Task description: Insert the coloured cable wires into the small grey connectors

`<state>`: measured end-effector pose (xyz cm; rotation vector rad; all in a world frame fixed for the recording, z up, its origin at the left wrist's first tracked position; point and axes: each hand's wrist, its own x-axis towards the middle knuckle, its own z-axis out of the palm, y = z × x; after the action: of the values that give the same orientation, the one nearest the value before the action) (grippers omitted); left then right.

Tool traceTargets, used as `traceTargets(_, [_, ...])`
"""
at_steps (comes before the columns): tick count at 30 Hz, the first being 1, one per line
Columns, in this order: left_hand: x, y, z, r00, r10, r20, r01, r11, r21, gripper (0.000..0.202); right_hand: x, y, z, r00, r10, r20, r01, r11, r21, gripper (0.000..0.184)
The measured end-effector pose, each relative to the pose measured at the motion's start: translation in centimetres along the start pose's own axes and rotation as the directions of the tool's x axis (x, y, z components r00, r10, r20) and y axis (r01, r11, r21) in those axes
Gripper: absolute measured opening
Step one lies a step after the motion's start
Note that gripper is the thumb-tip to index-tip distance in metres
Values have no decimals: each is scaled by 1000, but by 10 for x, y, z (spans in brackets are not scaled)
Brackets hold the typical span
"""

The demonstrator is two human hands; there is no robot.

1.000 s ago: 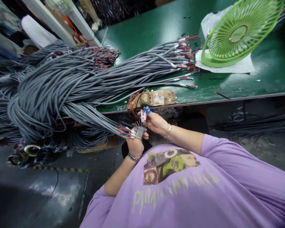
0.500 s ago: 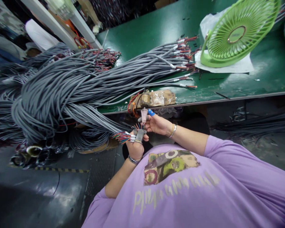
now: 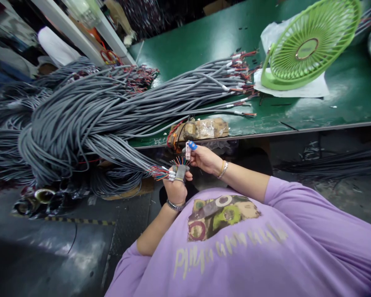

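Barred leftward by cables, heaped over the table and running down past its near edge to the left hand. Tight between that and the right hand, with wires and a clip crowding the gap. Blocked straight ahead at the edge by a block. Passable right of the block, along the table's front, short of the fan and paper.

Gray cables in left hand, pale pink clip in right hand.

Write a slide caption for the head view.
Left hand gripping grey cables with multicoloured wire ends, right hand pinching a small pale pink oblong piece, beside a green workbench.
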<state>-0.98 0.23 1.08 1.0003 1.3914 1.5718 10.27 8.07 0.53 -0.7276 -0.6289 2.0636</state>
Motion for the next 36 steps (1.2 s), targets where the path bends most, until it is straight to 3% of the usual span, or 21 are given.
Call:
traceTargets(3, [0, 0, -1, 1000, 1, 12, -1, 1000, -5, 21, 1, 2, 2, 990, -134, -45, 130, 989, -70, 52])
traceTargets(6, [0, 1, -1, 1000, -4, 20, 5, 1000, -20, 22, 4, 5, 1, 948, -297, -111, 273, 943, -192, 57])
traceTargets(8, [0, 1, 0, 1000, -6, 24, 6, 1000, -11, 22, 6, 6, 0, 941, -319, -117, 290, 933, -214, 60])
traceTargets(12, [0, -1, 0, 1000, -1, 30, 0, 999, 36, 21, 9, 7, 0, 992, -127, -23, 125, 989, -83, 59])
traceTargets(15, [0, -2, 1, 999, 6, 35, -8, 998, 55, 22, 11, 7, 3, 999, -26, -29, 27, 998, 62, 55])
traceTargets(20, [0, -4, 0, 1000, -12, 14, 11, 997, 73, 21, 11, 5, 10, 995, -3, -104, 22, 983, 182, 48])
traceTargets(26, [1, -11, -2, 1000, -10, 19, 8, 997, 81, 18, 11, 5, 11, 994, -25, -109, 46, 979, 197, 45])
traceTargets(36, [-5, -6, -7, 999, 38, 7, -39, 995, 92, 20, 4, 12, -6, 994, 103, 46, -110, 976, 190, 62])
